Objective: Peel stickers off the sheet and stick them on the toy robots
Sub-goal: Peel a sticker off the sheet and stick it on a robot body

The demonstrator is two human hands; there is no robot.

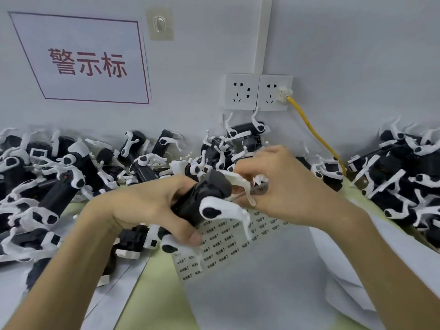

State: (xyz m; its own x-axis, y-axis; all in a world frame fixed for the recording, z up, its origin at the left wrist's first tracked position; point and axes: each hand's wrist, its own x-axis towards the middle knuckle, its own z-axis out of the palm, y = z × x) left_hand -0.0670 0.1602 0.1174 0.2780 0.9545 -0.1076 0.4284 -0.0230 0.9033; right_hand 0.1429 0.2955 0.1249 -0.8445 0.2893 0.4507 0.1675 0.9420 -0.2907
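My left hand (152, 210) grips a black-and-white toy robot (204, 198) in mid-air over the table, fingers and thumb curled round its body. My right hand (285, 184) is against the robot's far end, with its fingertips curled at the white limbs there; a small grey piece shows between those fingers, and I cannot tell whether it is a sticker. The sticker sheet (228, 244), white with rows of small printed labels, lies flat on the table right below both hands, partly hidden by the robot.
Heaps of the same toy robots fill the left side (47, 182), the back by the wall (238, 144) and the right (404, 175). Wall sockets (257, 91) with a yellow cable (312, 129) sit behind. White paper sheets (262, 294) cover the near table.
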